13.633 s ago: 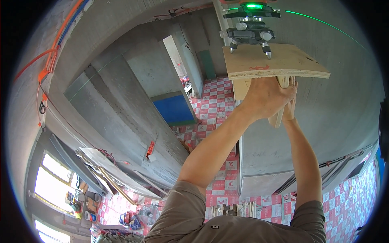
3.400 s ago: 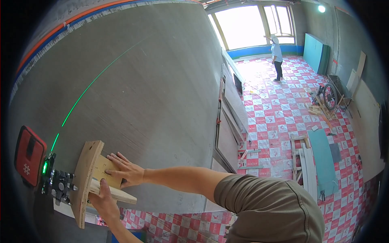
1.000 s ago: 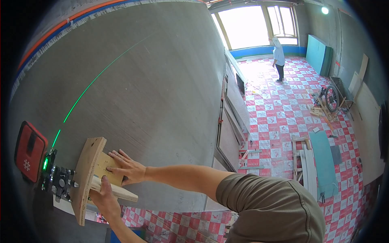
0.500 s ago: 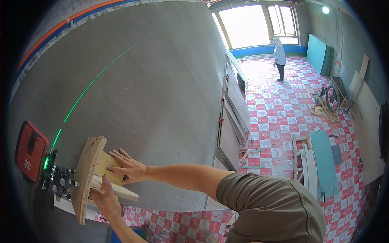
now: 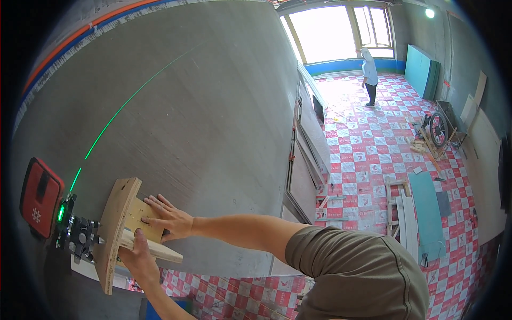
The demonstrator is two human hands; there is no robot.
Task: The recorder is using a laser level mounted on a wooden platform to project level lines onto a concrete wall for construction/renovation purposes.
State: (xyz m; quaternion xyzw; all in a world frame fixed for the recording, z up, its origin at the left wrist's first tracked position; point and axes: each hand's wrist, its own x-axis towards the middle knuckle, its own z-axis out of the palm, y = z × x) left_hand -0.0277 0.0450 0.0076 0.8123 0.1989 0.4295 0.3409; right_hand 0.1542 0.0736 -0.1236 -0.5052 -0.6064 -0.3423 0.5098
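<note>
A wooden bracket (image 5: 117, 234) stands against the grey wall at the left. Its yellowish back board (image 5: 140, 213) lies on the wall, and a pale wooden strut (image 5: 166, 253) sticks out from its plate. My left hand (image 5: 140, 262) grips the bracket around the strut, thumb on top and other fingers partly hidden. Spread flat over the back board, my right hand (image 5: 172, 218) presses it to the wall. Beyond the plate, a red and black laser level (image 5: 42, 197) sits on a black adjustable mount (image 5: 81, 237). A green laser line (image 5: 114, 116) runs along the wall.
Board panels (image 5: 304, 181) lean at the wall's end. A person (image 5: 369, 77) stands near the bright window (image 5: 322, 34). Red and white checked sheeting (image 5: 354, 154) covers the floor. A green board (image 5: 426, 213), wood scraps and a wheel (image 5: 438, 129) are at the right.
Almost nothing differs. Both hands keep their places on the bracket, and the whole view has shifted very slightly.
</note>
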